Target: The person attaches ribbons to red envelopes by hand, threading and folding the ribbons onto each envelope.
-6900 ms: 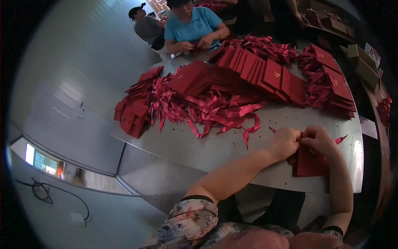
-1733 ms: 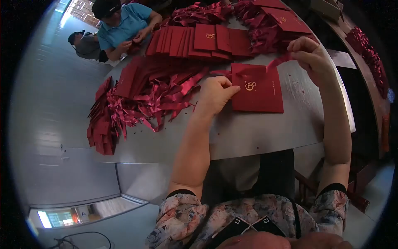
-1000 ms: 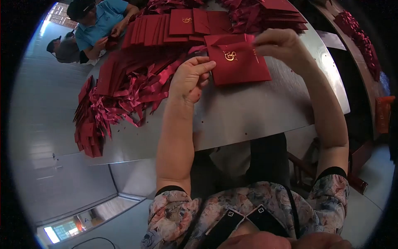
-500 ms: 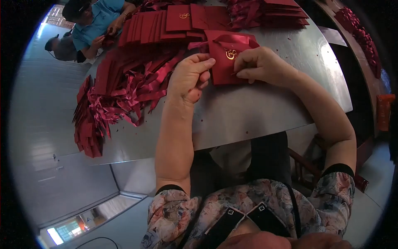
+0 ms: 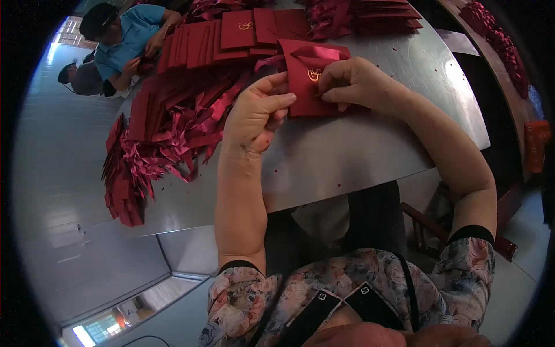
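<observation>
A dark red gift bag [image 5: 300,101] with a gold logo lies on the metal table in front of me. A shiny red ribbon [image 5: 318,53] crosses its upper part. My left hand [image 5: 263,107] is closed at the bag's left edge, its thumb overlapping that edge and the other fingers curled. Over the lower right of the bag's front, my right hand [image 5: 352,87] pinches thumb and forefinger together. Whatever sits between those fingertips is too small to make out. Part of the logo is close to the right hand's knuckles.
Rows of red bags [image 5: 199,43] stand at the back left, and a heap of bags with loose ribbons [image 5: 167,130] spreads along the left of the metal table [image 5: 358,150]. More bags [image 5: 384,17] are stacked at the far right. A co-worker in a blue shirt [image 5: 130,37] sits across at the left.
The view has shifted slightly, so the bag and both hands appear a little further left. Both hands keep nearly the same pose at the bag.
</observation>
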Action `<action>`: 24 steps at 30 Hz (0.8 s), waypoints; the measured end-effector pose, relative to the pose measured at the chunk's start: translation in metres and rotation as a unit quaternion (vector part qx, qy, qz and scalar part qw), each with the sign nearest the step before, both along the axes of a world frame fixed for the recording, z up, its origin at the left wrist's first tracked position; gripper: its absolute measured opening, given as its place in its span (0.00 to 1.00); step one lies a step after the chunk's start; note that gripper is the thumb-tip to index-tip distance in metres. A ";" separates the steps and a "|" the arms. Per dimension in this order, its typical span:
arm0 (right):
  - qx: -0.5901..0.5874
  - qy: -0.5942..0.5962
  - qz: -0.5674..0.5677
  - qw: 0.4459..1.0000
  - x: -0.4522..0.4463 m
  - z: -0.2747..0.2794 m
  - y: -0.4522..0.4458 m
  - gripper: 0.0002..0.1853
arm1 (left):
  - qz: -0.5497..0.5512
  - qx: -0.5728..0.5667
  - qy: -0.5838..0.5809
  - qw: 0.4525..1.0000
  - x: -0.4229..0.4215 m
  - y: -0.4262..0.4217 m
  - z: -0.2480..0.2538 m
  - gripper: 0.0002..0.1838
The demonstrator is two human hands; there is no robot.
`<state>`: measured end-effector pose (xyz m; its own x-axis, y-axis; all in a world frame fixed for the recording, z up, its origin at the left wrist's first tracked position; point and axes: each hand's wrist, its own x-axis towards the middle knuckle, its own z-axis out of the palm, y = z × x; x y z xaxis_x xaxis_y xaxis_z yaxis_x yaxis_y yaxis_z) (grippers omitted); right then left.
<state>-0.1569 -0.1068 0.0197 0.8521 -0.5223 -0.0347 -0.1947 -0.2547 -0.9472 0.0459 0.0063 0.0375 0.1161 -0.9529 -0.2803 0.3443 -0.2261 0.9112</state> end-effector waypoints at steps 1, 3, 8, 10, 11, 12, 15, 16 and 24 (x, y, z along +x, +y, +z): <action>0.001 0.002 0.002 1.000 0.000 0.002 0.001 0.08 | 0.006 0.005 0.008 1.000 0.000 0.000 0.000 0.23; 0.003 0.004 0.003 1.000 0.000 0.002 0.001 0.08 | -0.004 0.006 0.011 1.000 0.003 -0.001 -0.003 0.23; 0.006 -0.006 0.013 1.000 0.001 -0.003 -0.001 0.08 | -0.013 0.008 0.026 1.000 0.003 -0.001 -0.003 0.22; 0.008 -0.004 0.017 1.000 0.001 -0.002 0.000 0.08 | -0.025 -0.008 0.037 0.999 0.004 0.000 -0.004 0.21; 0.010 -0.002 0.021 1.000 0.001 -0.002 0.000 0.08 | -0.026 -0.008 0.036 0.999 0.004 0.000 -0.004 0.21; 0.010 -0.003 0.021 1.000 0.001 -0.001 0.000 0.08 | -0.024 -0.006 0.029 0.999 0.003 0.000 -0.004 0.20; 0.009 -0.001 0.019 1.000 0.001 0.000 0.002 0.07 | -0.012 0.005 0.015 1.000 -0.001 0.000 -0.001 0.17; -0.012 0.009 0.009 1.000 0.002 0.001 0.003 0.07 | -0.002 0.014 0.007 1.000 -0.002 0.000 0.001 0.15; -0.037 0.028 0.020 0.999 0.002 0.001 0.003 0.07 | 0.034 0.048 0.036 0.998 0.003 -0.002 -0.005 0.09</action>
<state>-0.1553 -0.1041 0.0212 0.8704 -0.4903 -0.0454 -0.2347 -0.3321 -0.9136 0.0489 0.0040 0.0327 0.1557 -0.9118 -0.3799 0.4254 -0.2852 0.8589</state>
